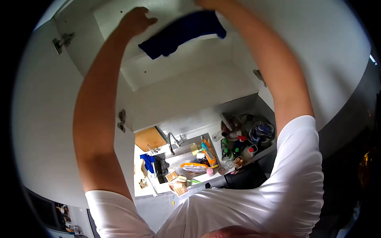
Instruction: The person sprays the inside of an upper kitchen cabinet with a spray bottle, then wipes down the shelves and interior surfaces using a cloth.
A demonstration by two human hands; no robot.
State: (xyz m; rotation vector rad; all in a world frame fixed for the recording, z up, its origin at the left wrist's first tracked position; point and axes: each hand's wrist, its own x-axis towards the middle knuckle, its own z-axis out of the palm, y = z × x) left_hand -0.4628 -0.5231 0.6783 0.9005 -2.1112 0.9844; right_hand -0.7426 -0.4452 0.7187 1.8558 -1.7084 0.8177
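Observation:
A dark blue cloth point(182, 32) stretches across the front of a shelf inside an open white wall cupboard, its lower edge hanging uneven. My right hand point(211, 4) is at the top edge of the view, right at the cloth's upper right end, and seems to grip it; its fingers are partly cut off. Raised to the left of the cloth, my left hand point(138, 20) holds nothing, with thumb and fingers apart. A small gap separates it from the cloth.
Cupboard doors stand open on the left point(43, 103) and right point(329, 59), with metal hinges. Below are a sink point(186, 148) with a tap point(170, 142), a wooden board point(150, 138), a blue cloth point(147, 162), several bottles point(237, 151) and a pan point(258, 129).

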